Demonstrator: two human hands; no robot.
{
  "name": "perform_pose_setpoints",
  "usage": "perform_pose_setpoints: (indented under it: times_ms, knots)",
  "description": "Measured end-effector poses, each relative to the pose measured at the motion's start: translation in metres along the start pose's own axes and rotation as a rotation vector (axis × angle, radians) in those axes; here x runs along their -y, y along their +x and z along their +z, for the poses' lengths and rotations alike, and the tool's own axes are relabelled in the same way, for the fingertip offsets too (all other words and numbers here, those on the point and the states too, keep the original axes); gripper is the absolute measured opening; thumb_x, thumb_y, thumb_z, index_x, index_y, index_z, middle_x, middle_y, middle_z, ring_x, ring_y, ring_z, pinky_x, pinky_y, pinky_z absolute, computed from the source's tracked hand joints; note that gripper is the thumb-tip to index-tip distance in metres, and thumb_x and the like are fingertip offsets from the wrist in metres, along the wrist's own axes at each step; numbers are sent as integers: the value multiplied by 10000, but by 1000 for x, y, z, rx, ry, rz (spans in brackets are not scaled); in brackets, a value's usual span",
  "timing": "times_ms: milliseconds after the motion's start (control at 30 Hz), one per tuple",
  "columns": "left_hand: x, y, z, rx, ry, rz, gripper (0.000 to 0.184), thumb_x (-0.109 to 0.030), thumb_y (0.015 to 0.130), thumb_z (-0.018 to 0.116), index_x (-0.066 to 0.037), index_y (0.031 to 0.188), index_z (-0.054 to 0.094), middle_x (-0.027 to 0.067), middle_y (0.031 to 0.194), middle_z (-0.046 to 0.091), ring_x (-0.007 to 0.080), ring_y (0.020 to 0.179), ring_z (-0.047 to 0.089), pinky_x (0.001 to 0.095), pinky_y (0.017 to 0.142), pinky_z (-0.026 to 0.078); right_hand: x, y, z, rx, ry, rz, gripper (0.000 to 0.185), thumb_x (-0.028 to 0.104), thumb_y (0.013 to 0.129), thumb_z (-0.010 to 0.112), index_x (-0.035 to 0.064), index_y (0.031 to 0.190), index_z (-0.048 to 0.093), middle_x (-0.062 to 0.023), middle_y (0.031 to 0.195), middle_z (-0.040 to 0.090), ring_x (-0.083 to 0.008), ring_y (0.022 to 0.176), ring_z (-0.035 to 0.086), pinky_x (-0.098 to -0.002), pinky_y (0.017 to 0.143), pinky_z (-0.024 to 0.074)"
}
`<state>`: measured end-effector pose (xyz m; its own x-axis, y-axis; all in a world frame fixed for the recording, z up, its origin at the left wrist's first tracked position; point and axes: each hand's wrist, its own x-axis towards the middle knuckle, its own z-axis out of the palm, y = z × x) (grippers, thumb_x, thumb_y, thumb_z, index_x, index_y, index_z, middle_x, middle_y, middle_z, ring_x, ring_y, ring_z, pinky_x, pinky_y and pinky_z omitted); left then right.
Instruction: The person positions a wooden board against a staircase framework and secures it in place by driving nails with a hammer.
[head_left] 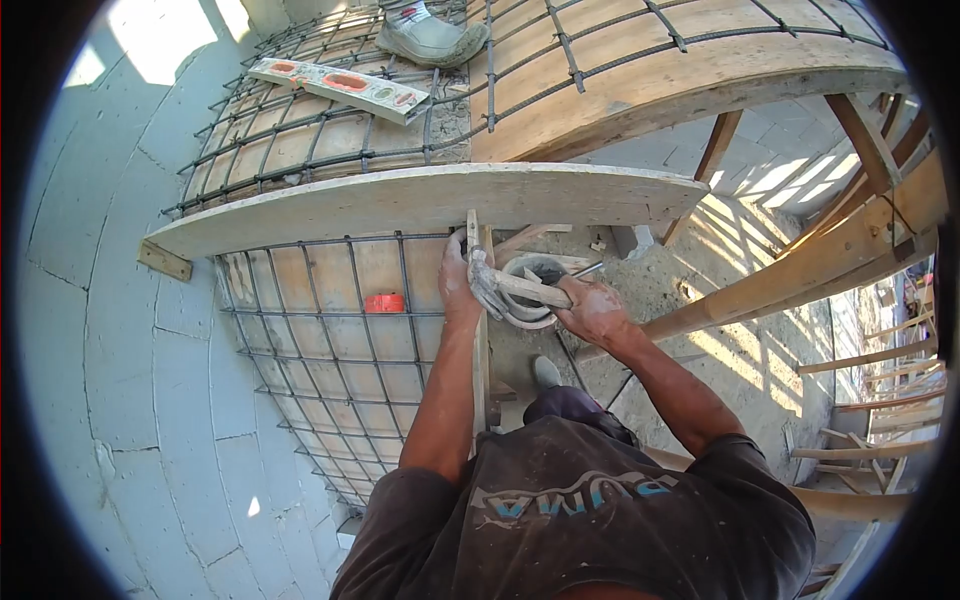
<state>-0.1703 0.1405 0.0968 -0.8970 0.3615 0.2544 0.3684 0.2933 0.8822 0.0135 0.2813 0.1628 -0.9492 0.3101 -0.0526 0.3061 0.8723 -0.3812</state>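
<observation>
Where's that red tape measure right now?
In the head view, the red tape measure sits left of the left hand, on the rebar grid.

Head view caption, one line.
Right hand grips a hammer, left hand at a wooden strip by the curved board, rebar grid below.

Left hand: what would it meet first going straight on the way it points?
The left hand would probably meet the long pale board just ahead of its fingers, though depth between them is unclear here.
</observation>
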Motion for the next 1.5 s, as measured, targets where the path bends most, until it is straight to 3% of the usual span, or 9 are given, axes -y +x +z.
perform_pose_setpoints:
  times_ms: [167,467,600,767,1033,1100,1167,1267,1500]
  knots:
    - [59,-33,18,13,226,287,474,-146,833,646,9,1273,561,227,1021,674,402,953,663,442,856,531,-1,14,-3,-94,-54,-178,253,269,846,644,89,1003,563,-148,928,682,-371,873,667,-485,765,521]
    - [9,-33,15,58,175,-265,410,-105,852,597,35,1237,595,270,1092,670,414,1045,649,457,897,522,-13,40,-28,-35,-17,-671,230,317,825,669,135,950,604,-121,904,675,-324,867,674,-459,723,530]
    - [6,-35,13,56,213,-201,326,-146,853,607,16,1135,624,269,997,682,456,938,654,478,821,523,-3,45,-24,99,-243,-7,230,333,843,647,149,977,618,-108,919,678,-335,894,673,-468,757,534]
    - [49,-38,33,-108,229,18,261,-152,853,607,29,1035,654,274,993,681,446,935,658,476,827,519,28,21,-53,77,-51,-492,219,272,833,607,132,1001,608,-142,958,686,-352,901,676,-462,768,545]
    - [37,-40,29,-115,101,-51,259,-159,856,601,45,1007,654,261,921,692,445,902,670,483,805,525,30,32,-50,189,-196,-68,242,250,833,587,135,1045,605,-139,992,697,-371,889,678,-477,739,539]
    - [21,-32,27,-4,207,-300,285,-164,869,594,52,1048,643,257,987,692,435,957,662,482,838,517,29,28,-59,100,-82,-393,212,245,844,576,132,1020,613,-143,978,699,-379,883,677,-487,743,534]
    - [71,-52,43,-160,252,39,317,-166,872,589,59,1091,631,260,1026,689,430,982,658,470,861,514,15,30,-50,-8,21,-569,150,195,845,595,65,916,570,-175,829,670,-408,822,664,-511,755,520]
    - [16,-37,19,-6,218,-203,344,-162,867,590,60,1127,625,267,1038,689,425,985,661,449,881,513,-4,53,-42,54,-177,-17,142,171,828,608,66,913,565,-174,803,655,-407,806,662,-509,750,520]
    - [15,-36,19,33,183,-282,392,-184,856,601,45,1173,629,279,1009,692,444,949,665,470,867,515,28,35,-58,157,-109,-58,245,161,812,561,68,1035,603,-236,924,680,-425,901,663,-526,824,514]
